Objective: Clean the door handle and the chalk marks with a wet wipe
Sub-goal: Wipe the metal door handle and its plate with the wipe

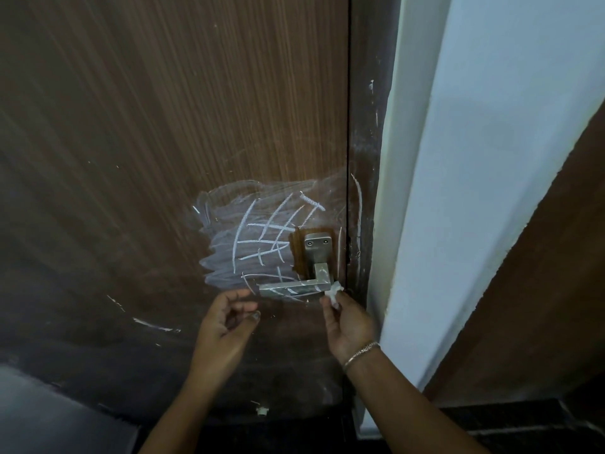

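Note:
A brushed metal lever door handle (294, 287) sits low on a brown wooden door (147, 126), its square plate above it. White chalk marks (262, 237) form a smeared patch with crossing lines left of the handle; more strokes run along the door's right edge. My right hand (348, 317) pinches a small crumpled white wet wipe (334, 291) against the right end of the lever. My left hand (226, 322) hovers just below the lever's left tip, fingers loosely curled, holding nothing.
A white door frame and pale wall (458, 191) stand close on the right. Another brown panel (540, 290) lies further right. A small white scrap (262, 411) lies at the door's foot on the dark floor.

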The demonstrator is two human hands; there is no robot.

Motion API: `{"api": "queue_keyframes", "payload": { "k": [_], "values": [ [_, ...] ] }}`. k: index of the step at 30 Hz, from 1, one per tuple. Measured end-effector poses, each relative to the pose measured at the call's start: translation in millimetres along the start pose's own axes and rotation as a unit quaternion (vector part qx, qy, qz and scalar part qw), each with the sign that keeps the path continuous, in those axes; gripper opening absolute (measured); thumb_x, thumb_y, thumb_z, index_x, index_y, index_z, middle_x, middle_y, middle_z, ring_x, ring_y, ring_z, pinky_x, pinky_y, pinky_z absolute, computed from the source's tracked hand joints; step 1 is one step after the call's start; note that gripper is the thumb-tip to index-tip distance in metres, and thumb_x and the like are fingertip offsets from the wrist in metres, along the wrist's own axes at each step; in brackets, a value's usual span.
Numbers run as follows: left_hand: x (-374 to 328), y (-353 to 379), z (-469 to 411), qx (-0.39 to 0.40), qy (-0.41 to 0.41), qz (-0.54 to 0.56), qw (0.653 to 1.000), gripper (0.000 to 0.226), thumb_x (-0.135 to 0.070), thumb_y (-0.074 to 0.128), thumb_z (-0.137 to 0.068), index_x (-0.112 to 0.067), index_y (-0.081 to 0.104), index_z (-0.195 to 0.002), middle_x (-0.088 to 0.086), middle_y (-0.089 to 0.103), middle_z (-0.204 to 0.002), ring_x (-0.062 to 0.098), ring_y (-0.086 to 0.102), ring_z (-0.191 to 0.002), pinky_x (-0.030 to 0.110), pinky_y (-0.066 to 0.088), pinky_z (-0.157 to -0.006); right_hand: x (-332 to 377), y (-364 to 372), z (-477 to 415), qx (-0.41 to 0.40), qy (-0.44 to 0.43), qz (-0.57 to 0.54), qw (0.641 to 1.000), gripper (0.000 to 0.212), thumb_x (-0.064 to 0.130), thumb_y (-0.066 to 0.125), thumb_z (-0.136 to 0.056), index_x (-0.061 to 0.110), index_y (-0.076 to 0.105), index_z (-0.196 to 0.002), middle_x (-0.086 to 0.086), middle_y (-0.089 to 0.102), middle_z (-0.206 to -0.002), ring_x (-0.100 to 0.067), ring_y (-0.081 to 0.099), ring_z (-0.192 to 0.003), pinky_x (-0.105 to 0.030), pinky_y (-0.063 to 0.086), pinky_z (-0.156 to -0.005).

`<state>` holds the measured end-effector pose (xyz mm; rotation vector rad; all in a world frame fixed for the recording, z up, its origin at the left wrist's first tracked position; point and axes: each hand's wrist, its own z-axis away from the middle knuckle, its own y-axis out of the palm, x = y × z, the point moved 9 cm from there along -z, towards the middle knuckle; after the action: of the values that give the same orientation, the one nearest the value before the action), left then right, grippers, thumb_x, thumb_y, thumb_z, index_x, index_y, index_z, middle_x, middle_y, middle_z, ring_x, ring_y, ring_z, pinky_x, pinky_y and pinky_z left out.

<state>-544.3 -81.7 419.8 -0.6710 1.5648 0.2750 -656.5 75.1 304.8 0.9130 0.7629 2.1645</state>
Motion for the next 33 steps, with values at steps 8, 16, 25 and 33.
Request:
{"api": "queue_keyframes", "payload": {
  "k": [8, 16, 25, 33],
  "values": [
    [7.3, -0.9, -1.9, -0.008, -0.002, 0.02, 1.0, 0.032, 0.012, 0.057, -0.081, -0.011, 0.054, -0.104, 0.014, 0.063, -0.092, 0.013, 0.059, -0.084, 0.006, 0.048, -0.072, -12.7, 0.2, 0.1, 0.045, 0.05, 0.074, 0.995, 0.017, 0.002, 0.061, -0.085, -0.001, 0.064, -0.101, -0.018, 0.064, -0.11, -0.028, 0.061, -0.1, -0.028, 0.058, -0.063],
    [19.8, -4.9, -5.6, -0.008, -0.014, 0.014, 1.0, 0.038, 0.007, 0.06, -0.081, -0.021, 0.057, -0.106, 0.007, 0.065, -0.091, -0.001, 0.062, -0.078, 0.005, 0.047, -0.07, 46.3, -2.1, 32.5, 0.024, -0.22, 0.303, 0.927, 0.019, 0.012, 0.067, -0.083, 0.009, 0.066, -0.102, -0.005, 0.068, -0.086, -0.015, 0.062, -0.075, -0.019, 0.05, -0.056],
    [18.5, 3.1, -5.2, 0.011, -0.004, 0.011, 1.0, 0.047, 0.005, 0.06, -0.082, -0.037, 0.059, -0.104, 0.007, 0.065, -0.093, -0.001, 0.061, -0.08, 0.008, 0.048, -0.069, 84.2, 98.4, 106.0, 0.083, -0.613, 0.624, 0.477, 0.019, 0.0, 0.068, -0.08, 0.005, 0.072, -0.098, -0.015, 0.069, -0.098, -0.026, 0.067, -0.084, -0.031, 0.055, -0.079],
    [20.5, 2.5, -6.0, 0.01, -0.011, 0.031, 0.999, 0.047, 0.007, 0.059, -0.082, -0.035, 0.057, -0.103, 0.008, 0.064, -0.093, 0.011, 0.06, -0.085, 0.014, 0.049, -0.074, 60.3, 120.4, 92.2, 0.124, -0.522, 0.782, 0.319, 0.029, -0.009, 0.065, -0.072, 0.008, 0.073, -0.094, -0.014, 0.066, -0.096, -0.033, 0.061, -0.083, -0.034, 0.052, -0.075]
  ]
}}
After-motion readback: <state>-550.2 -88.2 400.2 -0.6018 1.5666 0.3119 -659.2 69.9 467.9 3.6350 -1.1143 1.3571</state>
